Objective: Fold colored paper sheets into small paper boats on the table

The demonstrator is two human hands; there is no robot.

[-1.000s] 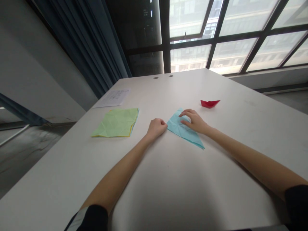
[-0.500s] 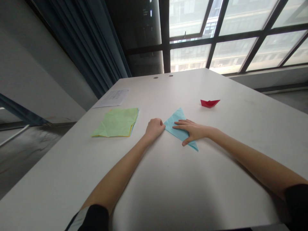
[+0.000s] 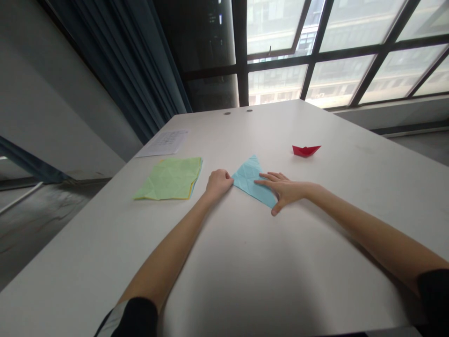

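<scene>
A light blue sheet of folded paper point(image 3: 248, 177) with crease lines lies on the white table point(image 3: 238, 262) between my hands. Its left corner is pinched by the closed fingers of my left hand point(image 3: 219, 181). My right hand point(image 3: 283, 189) rests with spread fingers over the paper's right side, the fingertips on its surface and the thumb pointing toward me. The paper's right corner is partly hidden under that hand.
A small red paper boat point(image 3: 306, 151) stands behind my right hand. To the left lies a stack of green, yellow and blue paper sheets point(image 3: 171, 179), with a printed white sheet point(image 3: 164, 142) farther back. Windows line the far side.
My left hand has shifted slightly left, and the blue paper has slid left with it. My right hand has moved a little right across the paper, its fingers still spread.
</scene>
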